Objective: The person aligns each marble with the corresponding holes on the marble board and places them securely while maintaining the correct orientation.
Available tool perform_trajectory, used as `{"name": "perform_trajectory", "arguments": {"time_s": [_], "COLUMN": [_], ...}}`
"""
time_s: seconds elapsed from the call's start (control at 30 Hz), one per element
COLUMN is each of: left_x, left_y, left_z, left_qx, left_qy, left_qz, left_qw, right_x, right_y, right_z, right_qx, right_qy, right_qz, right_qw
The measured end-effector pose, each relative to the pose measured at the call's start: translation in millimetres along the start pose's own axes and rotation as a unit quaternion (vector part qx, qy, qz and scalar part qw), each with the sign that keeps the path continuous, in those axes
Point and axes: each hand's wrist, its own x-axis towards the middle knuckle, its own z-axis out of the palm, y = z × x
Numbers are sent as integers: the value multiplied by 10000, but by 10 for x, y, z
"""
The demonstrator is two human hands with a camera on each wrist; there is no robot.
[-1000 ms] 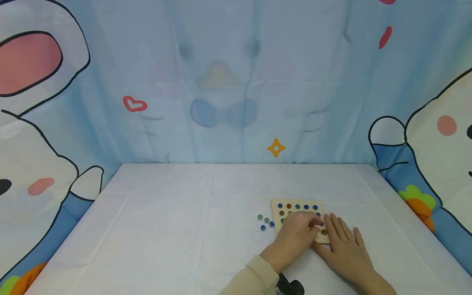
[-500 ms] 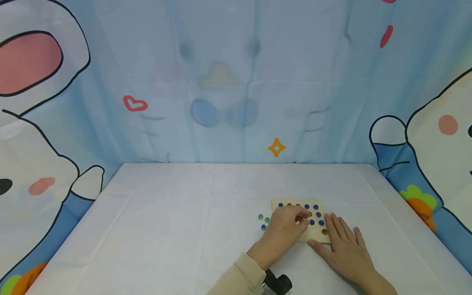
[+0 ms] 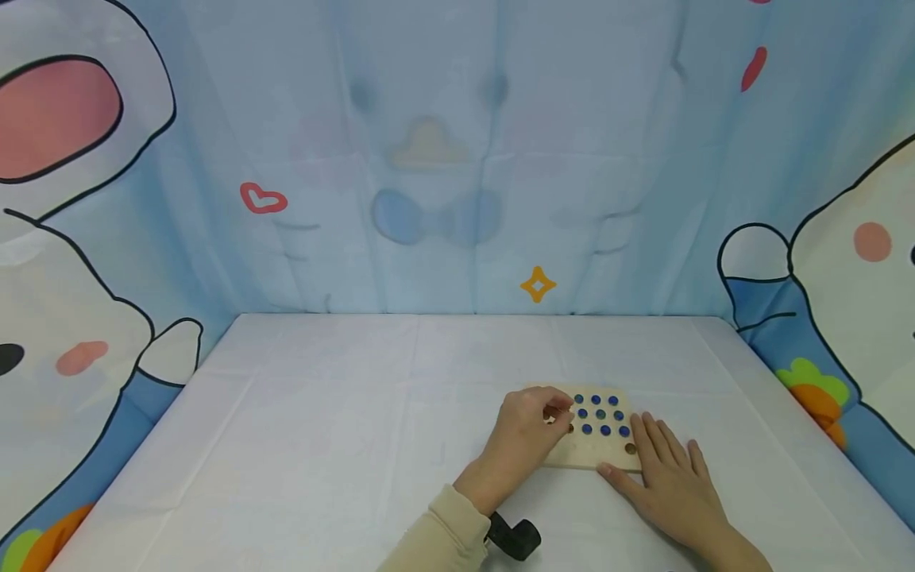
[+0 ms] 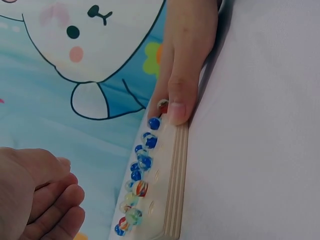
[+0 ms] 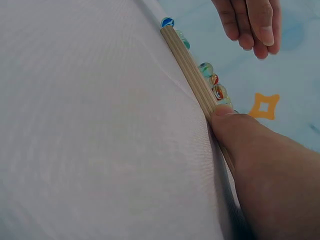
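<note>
A pale wooden board (image 3: 589, 454) lies on the white table, with rows of glass marbles (image 3: 604, 430) on it, mostly blue in the head view. One brownish marble (image 3: 631, 449) sits by its near right corner. My left hand (image 3: 525, 433) hovers over the board's left part, fingers loosely curled; no marble shows between thumb and fingers in the left wrist view. My right hand (image 3: 668, 485) rests flat along the right edge, its thumb against the front edge. In the right wrist view, a blue marble (image 5: 167, 22) and green ones appear at the board's far end.
A white cloth covers the table (image 3: 322, 445). A blue cartoon curtain (image 3: 429, 254) hangs behind it and along the sides. Below the left wrist is a black device (image 3: 518, 540), and a beige sleeve (image 3: 443, 532) covers that forearm.
My left hand has moved left from the board's near right part to its left side, uncovering marbles there and hiding the loose ones beyond the left edge. My right hand stays put.
</note>
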Motion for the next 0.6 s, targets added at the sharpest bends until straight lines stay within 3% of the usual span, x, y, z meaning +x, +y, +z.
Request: {"name": "perform_trajectory", "arguments": {"time_s": [0.13, 0.37, 0.6], "left_x": [-7, -45, -75], "left_y": [-30, -126, -214], "left_z": [-58, -143, -257], "left_qx": [-287, -213, -413], "left_qy": [-60, 2, -5], "left_qz": [-194, -142, -472], "left_qw": [9994, 9997, 9980], "right_x": [9, -1, 2], "right_y": [4, 17, 0], "right_z": [6, 16, -15], "right_qx": [4, 93, 127], "right_qy": [7, -28, -72], "right_qz": [-3, -16, -8], "right_qw": [10000, 10000, 9999]}}
